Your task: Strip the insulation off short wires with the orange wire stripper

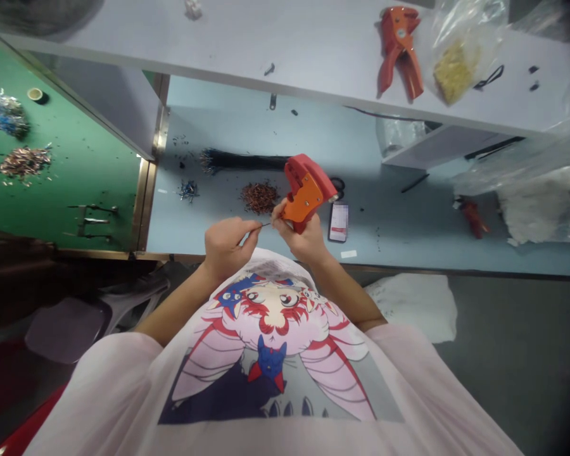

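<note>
My right hand [300,237] is closed around an orange and red crimping tool [308,190], held upright just above the near edge of the light blue table [399,221]. My left hand [225,244] pinches a thin dark wire [260,225] whose tip points into the tool's jaw. Both hands hover close together in front of my chest. Behind them on the table lie a small heap of brown metal terminals [260,196] and a bundle of black wires [237,160].
A phone [339,223] lies right of the tool. A second orange crimping tool [399,50] and a bag of yellow parts [456,66] sit on the white shelf [313,44]. A green bench [61,190] with scrap and tweezers stands left. Plastic bags lie far right.
</note>
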A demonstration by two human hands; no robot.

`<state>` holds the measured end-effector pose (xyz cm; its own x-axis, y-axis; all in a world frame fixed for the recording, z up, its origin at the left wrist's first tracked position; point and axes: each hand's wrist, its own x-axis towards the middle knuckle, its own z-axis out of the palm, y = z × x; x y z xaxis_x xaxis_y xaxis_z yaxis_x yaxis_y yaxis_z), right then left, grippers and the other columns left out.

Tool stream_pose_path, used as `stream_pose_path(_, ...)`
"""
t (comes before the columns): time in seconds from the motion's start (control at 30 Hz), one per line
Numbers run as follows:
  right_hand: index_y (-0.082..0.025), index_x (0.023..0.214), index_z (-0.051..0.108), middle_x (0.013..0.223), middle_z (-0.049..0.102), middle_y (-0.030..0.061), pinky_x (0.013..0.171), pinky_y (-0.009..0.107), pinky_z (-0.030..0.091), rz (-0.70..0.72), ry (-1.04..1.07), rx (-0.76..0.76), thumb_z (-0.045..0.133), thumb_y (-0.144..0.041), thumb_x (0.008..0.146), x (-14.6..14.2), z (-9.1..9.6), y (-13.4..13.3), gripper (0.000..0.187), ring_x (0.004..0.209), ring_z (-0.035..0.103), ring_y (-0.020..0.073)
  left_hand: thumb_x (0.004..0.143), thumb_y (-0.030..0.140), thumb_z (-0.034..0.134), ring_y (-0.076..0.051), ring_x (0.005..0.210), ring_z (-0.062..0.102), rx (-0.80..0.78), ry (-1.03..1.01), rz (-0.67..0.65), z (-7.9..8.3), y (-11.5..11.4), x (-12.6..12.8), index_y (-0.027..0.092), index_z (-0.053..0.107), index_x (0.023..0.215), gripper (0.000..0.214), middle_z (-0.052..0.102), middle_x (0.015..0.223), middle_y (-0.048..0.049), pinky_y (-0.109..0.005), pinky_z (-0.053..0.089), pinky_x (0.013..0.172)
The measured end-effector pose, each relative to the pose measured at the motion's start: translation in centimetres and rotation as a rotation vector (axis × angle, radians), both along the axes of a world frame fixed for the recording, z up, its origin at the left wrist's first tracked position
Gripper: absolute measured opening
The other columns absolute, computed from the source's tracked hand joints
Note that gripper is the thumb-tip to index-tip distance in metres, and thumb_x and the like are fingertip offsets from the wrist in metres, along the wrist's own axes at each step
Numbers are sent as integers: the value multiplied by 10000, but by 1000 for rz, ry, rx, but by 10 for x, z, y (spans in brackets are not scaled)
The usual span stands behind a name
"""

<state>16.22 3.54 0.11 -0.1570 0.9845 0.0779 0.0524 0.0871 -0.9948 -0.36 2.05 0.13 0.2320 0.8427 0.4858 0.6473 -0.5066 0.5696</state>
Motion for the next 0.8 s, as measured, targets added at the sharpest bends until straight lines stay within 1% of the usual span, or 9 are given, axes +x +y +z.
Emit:
stream_pose_path(0.13,-214,859,522,780,511,3,679,303,501,-164,88,56,604,-299,786,9,6,6,138,705,539,136,789,220,575,-95,552,509,-125,-55,67,-4,1,-13,180,686,801,119,640,645,-12,-230,375,578)
stream_pose_path(0.2,-229,884,496,802,500,2,691,311,507,-305,118,86,600,-321,784,21,9,13,171,714,543,136,767,241,599,-89,525,486,-246,-164,165,-11,3,-25,174,688,786,113,620,609,0,-228,372,557)
stream_pose_path(0.27,-235,897,481,837,507,15,716,335,506,-370,71,82,604,-341,774,33,7,23,204,747,551,153,738,271,630,-80,492,454,-425,-346,225,-18,6,-35,170,685,759,117,578,558,16,-220,352,512)
stream_pose_path(0.33,-232,894,486,853,521,31,731,351,495,-353,-35,54,598,-344,769,41,-4,35,202,783,555,174,704,303,660,-65,451,407,-615,-574,235,-24,10,-38,168,674,745,142,535,528,31,-209,307,450)
stream_pose_path(0.43,-220,898,502,835,542,30,759,355,467,-336,-222,28,588,-303,753,41,-34,55,188,797,553,181,672,325,670,-43,386,299,-825,-881,201,-28,15,-31,174,645,747,171,424,470,66,-195,208,378)
stream_pose_path(0.53,-199,886,517,781,571,12,777,368,447,-335,-434,-44,612,-272,704,34,-61,67,217,735,546,171,663,304,653,-36,374,247,-919,-1049,154,-25,18,-18,176,610,744,158,336,447,88,-182,162,364)
stream_pose_path(0.6,-183,860,536,746,582,5,769,373,448,-310,-502,-123,644,-279,668,31,-68,67,240,696,538,165,652,287,652,-33,380,261,-921,-1102,152,-22,19,-12,176,583,743,160,349,458,87,-173,167,366)
stream_pose_path(0.7,-162,864,562,732,583,9,703,351,474,-189,-325,-311,691,-307,633,29,-65,52,302,671,550,161,657,287,654,-32,385,287,-886,-1124,178,-22,20,-9,185,526,736,182,385,475,86,-168,186,370)
stream_pose_path(0.8,-151,934,556,767,592,19,660,351,506,38,111,-579,719,-306,626,28,-52,30,381,691,598,175,694,305,649,-38,413,333,-821,-1054,185,-25,19,-8,189,521,752,181,424,512,75,-169,234,387)
